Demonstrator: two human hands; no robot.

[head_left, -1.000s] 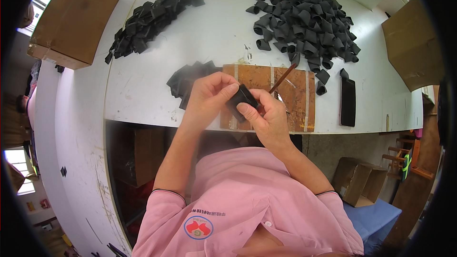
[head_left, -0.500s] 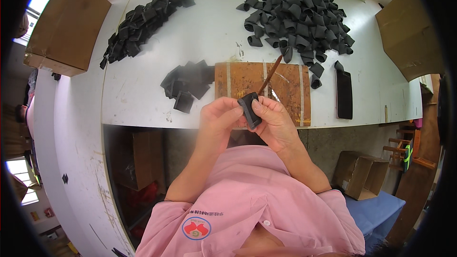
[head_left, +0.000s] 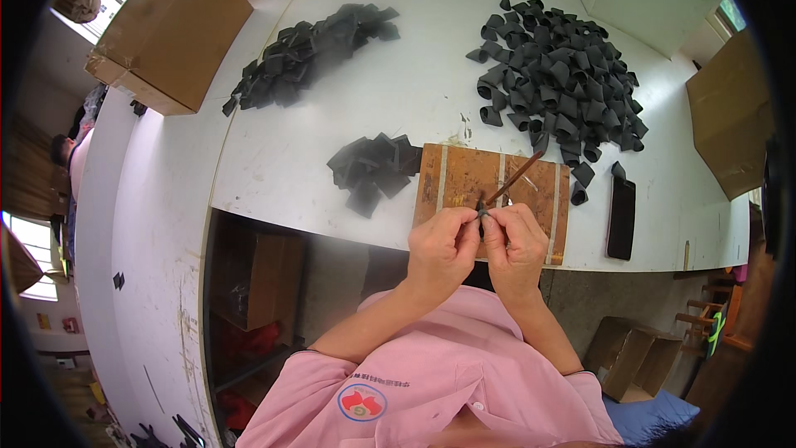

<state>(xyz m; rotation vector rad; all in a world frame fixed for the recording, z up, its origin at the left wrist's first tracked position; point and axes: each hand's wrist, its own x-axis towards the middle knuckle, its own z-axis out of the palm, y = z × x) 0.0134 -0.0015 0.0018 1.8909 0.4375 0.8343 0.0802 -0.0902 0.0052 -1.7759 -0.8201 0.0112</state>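
My left hand (head_left: 445, 247) and my right hand (head_left: 516, 250) meet over the near edge of a brown wooden board (head_left: 432, 191). Thumbs and forefingers of both pinch a small black folded piece (head_left: 482, 210), mostly hidden by the fingertips and seen nearly edge-on. A thin reddish-brown stick (head_left: 519, 174) slants up and right from just beyond the right fingertips; I cannot tell whether it is held or lies on the board. Left of the board lies a small heap of flat black pieces (head_left: 373, 168). Beyond it on the right spreads a big pile of black rolled, tube-like pieces (head_left: 564, 75).
More black flat pieces (head_left: 303, 58) form a long pile at the far left of the white table (head_left: 414, 41). A dark phone (head_left: 621, 220) lies right of the board. Cardboard boxes stand at the left (head_left: 178, 29) and right (head_left: 730, 112). An open carton (head_left: 634, 357) stands below the table.
The black piece, its broad face showing before, is now turned edge-on between both hands' fingertips. The whole view has shifted, so the table appears lower and further right.
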